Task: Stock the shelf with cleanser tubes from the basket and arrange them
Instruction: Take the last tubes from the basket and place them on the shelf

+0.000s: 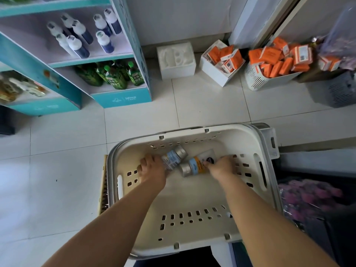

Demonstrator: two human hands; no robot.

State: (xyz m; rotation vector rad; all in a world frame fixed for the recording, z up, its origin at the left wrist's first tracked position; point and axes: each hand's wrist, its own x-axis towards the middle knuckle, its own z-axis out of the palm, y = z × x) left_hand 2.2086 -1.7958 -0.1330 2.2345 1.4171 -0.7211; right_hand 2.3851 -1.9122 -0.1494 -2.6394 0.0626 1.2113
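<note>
Head camera looks straight down, and both bare arms are deep in the white basket [240,126] on the tiled floor [57,170]. The left hand [152,168] has its fingers curled round the lower end of the first tube [173,158]. That tube lies on the basket bottom and sticks out past the knuckles toward the far wall, with its silver cap [181,151] leading. Its label is pale blue with small print, too blurred to read.

The right hand [221,166] is just across from the left. Its fingertips are bent onto the flat white end of the second tube [196,165], pinching it. This one points the other way, and its own silver cap [185,169] sits between the two hands, close under the first tube. There's a blue and orange band on it, and a dark round logo right by the fingers. I can't make out the lettering.

Well beyond the left hand and off to its outer side stands the teal cardboard shelf [123,99], and the word "Jahwa" is printed on its base panel. One tier holds white-capped dark bottles [79,47], and the tier below holds green bottles [115,78]. Their labels are unreadable from here.

Far ahead of the right hand, orange boxes [277,60] are heaped in white bins against the wall.
</note>
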